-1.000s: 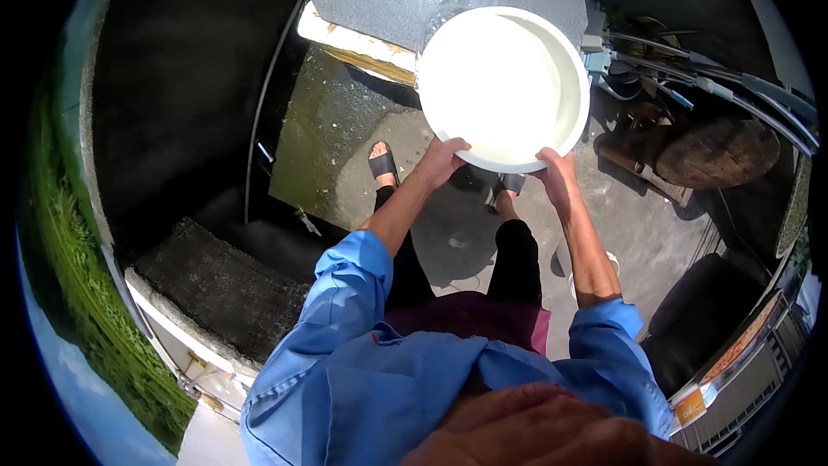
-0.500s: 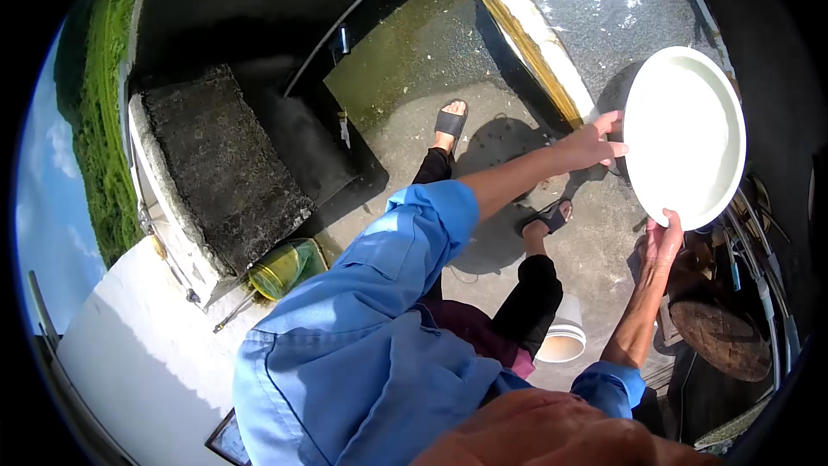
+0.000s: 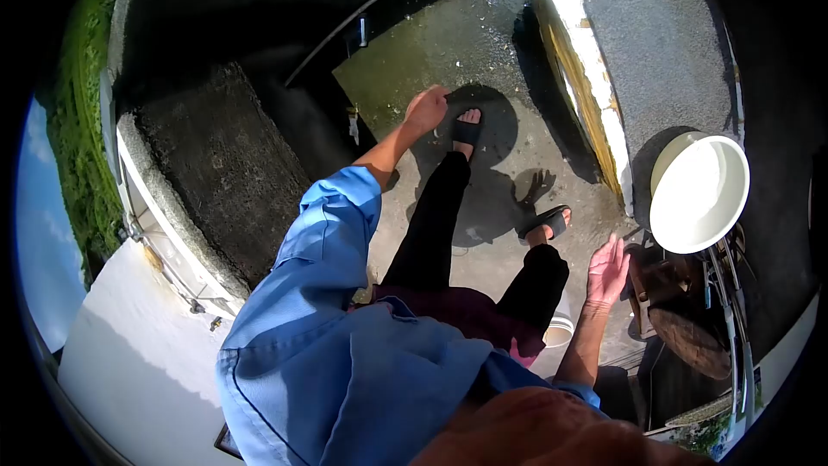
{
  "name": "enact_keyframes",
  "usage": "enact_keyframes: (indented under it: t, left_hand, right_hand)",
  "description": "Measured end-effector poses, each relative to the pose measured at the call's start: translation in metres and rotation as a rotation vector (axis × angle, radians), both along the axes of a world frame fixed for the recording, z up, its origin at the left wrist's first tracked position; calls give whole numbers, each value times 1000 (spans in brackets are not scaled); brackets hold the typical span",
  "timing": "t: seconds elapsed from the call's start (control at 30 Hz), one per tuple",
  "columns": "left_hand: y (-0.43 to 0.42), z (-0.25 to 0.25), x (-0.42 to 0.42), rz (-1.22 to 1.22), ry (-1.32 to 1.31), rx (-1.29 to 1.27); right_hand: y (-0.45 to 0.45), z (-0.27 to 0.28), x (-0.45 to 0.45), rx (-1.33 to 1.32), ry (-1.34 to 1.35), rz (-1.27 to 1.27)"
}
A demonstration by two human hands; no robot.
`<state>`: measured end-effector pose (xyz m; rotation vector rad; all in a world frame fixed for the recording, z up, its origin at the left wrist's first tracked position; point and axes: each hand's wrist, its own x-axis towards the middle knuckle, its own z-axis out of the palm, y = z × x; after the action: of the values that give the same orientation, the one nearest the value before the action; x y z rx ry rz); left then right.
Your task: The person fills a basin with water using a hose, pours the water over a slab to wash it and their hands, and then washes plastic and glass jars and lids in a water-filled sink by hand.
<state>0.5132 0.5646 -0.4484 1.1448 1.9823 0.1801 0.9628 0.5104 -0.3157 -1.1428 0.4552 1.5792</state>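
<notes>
A round white basin rests tilted at the near end of the grey-topped block, touching neither hand. My right hand is just left of and below the basin, palm up, fingers spread, holding nothing. Farther left, my left hand hangs over the wet floor beside my sandalled foot. Its fingers are curled in, and whether anything small is inside them is hidden.
A dark rough slab with a pale edge stands at the left. A white bucket is by my leg. Right of it are a round wooden board and long-handled tools. Wet floor lies ahead.
Both hands have let go of the white basin, which now sits on the block's end. My left hand has swung away to the left and curled; my right hand has drawn back and opened.
</notes>
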Motion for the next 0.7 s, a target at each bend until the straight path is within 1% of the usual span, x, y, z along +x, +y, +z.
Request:
enact_keyframes:
  t: [0.03,0.07,0.1,0.13,0.17,0.2,0.23,0.27,0.3,0.37,0.4,0.43,0.5,0.57,0.6,0.63,0.7]
  left_hand:
    - [9,-2,-14,-24,45,-22]
    - [22,-4,-27,-54,87,-38]
    - [36,-6,-40,-138,46,-89]
    - [51,-7,-49,-167,57,-152]
    - [64,-12,-55,-191,73,-216]
    - [75,-26,-59,-192,70,-220]
    - [86,-42,-65,-245,147,-208]
    - [95,-57,-73,-299,229,-200]
    - [109,-70,-78,-292,245,-202]
    - [131,-94,-78,-389,273,-54]
    - [148,-106,-78,-433,284,-43]
    - [163,-120,-77,-464,289,-31]
    - [191,-159,-84,-592,405,77]
    - [215,-203,-91,-576,529,167]
    - [229,-224,-88,-415,499,91]
    - [243,-230,-87,-405,503,92]
    - [271,-232,-87,-319,267,18]
  right_hand:
    - [-3,10,-32,11,121,101]
    - [-5,5,-59,20,238,194]
    - [7,4,-95,4,245,267]
    - [18,-3,-125,-44,186,357]
    - [27,-21,-150,-21,195,451]
    - [28,-47,-167,-59,192,534]
    - [33,-62,-186,-92,122,621]
    - [34,-78,-204,-139,124,614]
    - [39,-99,-217,-173,129,615]
    - [37,-134,-230,-178,174,637]
    - [38,-152,-238,-160,194,653]
    - [46,-160,-245,-170,204,653]
    - [74,-163,-253,-334,151,646]
    - [117,-136,-249,-143,325,554]
    - [135,-122,-240,-46,356,550]
    - [143,-117,-229,52,388,544]
    - [141,-132,-203,-19,427,355]
